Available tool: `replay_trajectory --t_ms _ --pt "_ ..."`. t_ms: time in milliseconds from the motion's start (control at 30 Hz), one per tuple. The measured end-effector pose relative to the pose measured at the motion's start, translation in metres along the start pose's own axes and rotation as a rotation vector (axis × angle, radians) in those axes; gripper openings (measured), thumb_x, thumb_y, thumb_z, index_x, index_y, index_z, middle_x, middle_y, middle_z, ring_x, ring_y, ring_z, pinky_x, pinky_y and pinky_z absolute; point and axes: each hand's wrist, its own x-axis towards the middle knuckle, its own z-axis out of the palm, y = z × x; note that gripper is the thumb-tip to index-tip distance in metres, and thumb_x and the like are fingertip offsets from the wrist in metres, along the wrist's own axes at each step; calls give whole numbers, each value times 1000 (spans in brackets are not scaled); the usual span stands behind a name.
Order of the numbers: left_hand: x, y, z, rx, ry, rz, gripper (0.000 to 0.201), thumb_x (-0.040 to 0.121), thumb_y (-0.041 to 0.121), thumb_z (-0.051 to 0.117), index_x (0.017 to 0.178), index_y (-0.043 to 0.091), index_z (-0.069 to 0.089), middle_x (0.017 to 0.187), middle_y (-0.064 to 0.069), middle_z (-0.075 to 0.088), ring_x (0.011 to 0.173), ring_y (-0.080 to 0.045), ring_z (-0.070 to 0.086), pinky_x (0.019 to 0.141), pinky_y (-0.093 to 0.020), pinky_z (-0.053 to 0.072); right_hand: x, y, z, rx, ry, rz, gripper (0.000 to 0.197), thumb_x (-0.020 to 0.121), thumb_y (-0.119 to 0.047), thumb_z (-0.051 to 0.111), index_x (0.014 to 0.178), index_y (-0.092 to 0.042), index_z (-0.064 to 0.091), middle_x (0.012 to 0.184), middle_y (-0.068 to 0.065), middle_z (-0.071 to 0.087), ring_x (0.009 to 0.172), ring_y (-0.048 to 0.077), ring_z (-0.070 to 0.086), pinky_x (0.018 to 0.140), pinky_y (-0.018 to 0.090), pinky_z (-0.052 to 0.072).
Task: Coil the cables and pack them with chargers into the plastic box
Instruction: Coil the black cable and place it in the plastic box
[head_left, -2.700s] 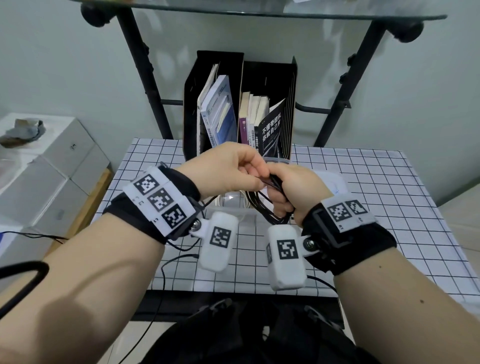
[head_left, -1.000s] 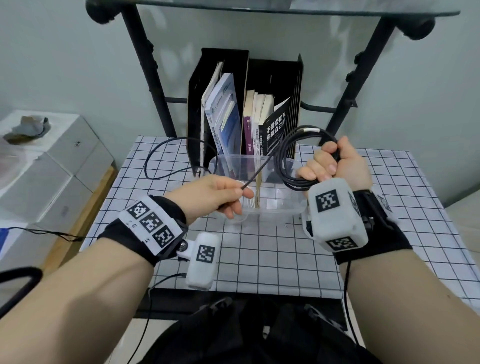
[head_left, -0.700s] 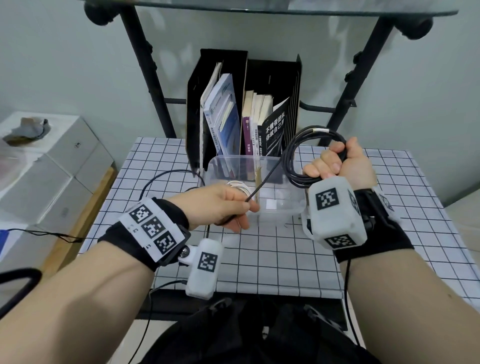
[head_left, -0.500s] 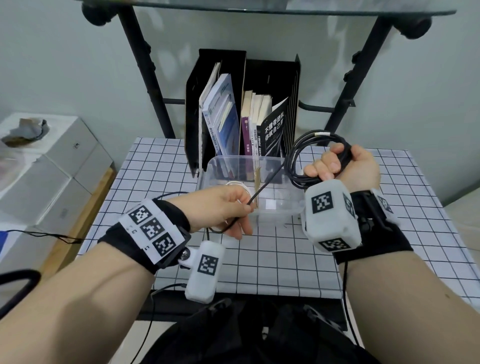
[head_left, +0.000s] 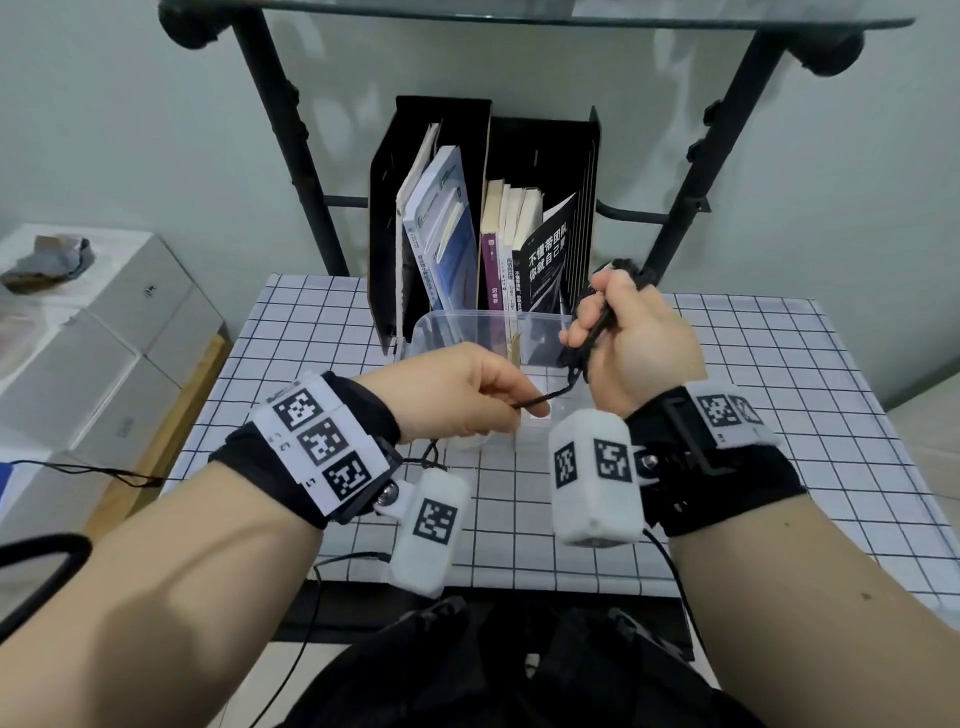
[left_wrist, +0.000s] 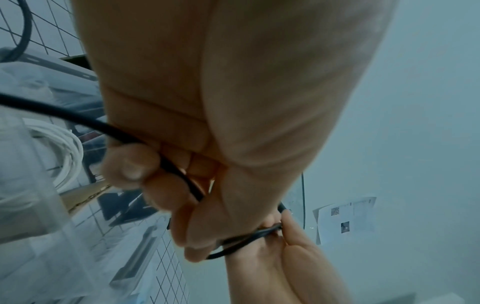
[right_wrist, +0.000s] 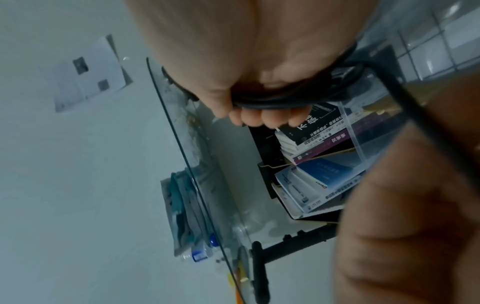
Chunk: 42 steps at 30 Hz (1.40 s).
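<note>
My right hand (head_left: 615, 338) grips a coiled black cable (head_left: 597, 332) above the clear plastic box (head_left: 441, 332); in the right wrist view the coil (right_wrist: 272, 100) lies under the curled fingers. My left hand (head_left: 488, 405) pinches the loose end of the same cable (head_left: 540, 400) just left of the coil, and the strand (left_wrist: 179, 174) runs between thumb and fingers. A coiled white cable (left_wrist: 64, 148) lies inside the box.
A black file holder with books (head_left: 488, 218) stands right behind the box on the checked table (head_left: 727, 415). Black shelf legs (head_left: 291, 145) rise at the back under a glass shelf (head_left: 519, 10). White boxes (head_left: 104, 338) stand to the left.
The right hand has turned over and lowered, so the coil now hangs under the fist. The left hand has come closer to it, and the loose strand between them is much shorter.
</note>
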Motion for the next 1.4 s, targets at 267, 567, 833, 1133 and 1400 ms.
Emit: replay_trajectory --t_ms 267,567,833,1133,1400 --pt "3 5 0 30 92 -2 3 86 17 66 86 19 69 56 13 61 54 -2 58 59 -18 48 -8 1 2 -732 -235 24 22 95 -29 47 88 -10 56 57 1 58 56 22 55 62 35 45" --pt "3 13 -4 -39 70 41 24 80 -2 64 89 19 70 76 8 69 58 6 58 57 -7 44 -6 6 -1 -1054 -419 147 36 93 -34 51 80 0 54 70 20 66 58 37 64 52 38 48" --pt "5 16 -9 -141 128 93 24 75 -4 72 75 17 59 66 2 61 60 -8 55 56 -14 46 -20 0 5 -762 -471 351 58 98 -50 29 69 -7 53 39 7 39 32 18 29 42 27 29" --pt "4 7 -12 -92 128 73 30 71 -3 70 82 22 60 74 4 65 73 -18 63 74 -34 55 -21 -2 -2 -911 -732 377 56 70 -73 55 70 -17 59 46 -1 38 40 16 31 44 25 28" --pt "-1 -9 -18 -189 188 22 28 75 -8 68 84 16 60 82 0 60 69 -9 54 57 -11 45 -24 3 1 -888 -711 379 24 85 -26 67 63 -22 57 46 -2 39 41 18 32 43 26 27"
